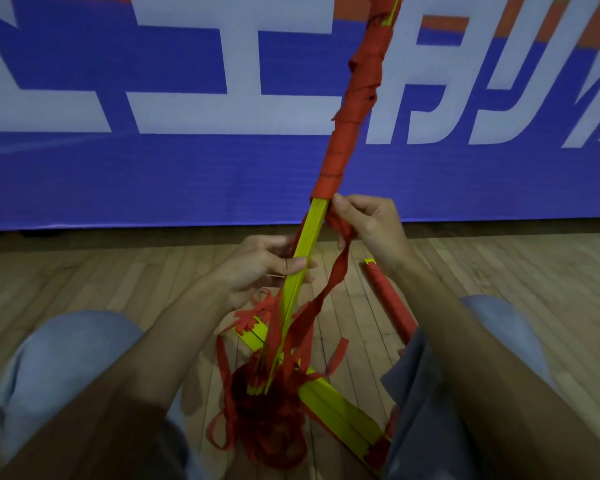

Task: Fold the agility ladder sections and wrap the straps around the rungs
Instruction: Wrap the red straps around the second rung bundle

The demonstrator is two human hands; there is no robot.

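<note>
A stack of yellow rungs (307, 237) stands tilted up from between my knees toward the top right. Its upper part is wound in red strap wrapping (354, 105). My left hand (260, 265) grips the bare yellow part just below the wrapping. My right hand (368, 226) pinches the loose red strap (333, 271) right beside the wrap's lower edge. The strap hangs down from there into a tangled red heap (267, 410) on the floor at the foot of the stack.
A second yellow rung bundle (343, 414) lies flat by my right leg. A finished red-wrapped bundle (388, 296) lies on the wooden floor (118, 271) to the right. A blue and white banner (153, 168) stands close ahead. My knees flank the work.
</note>
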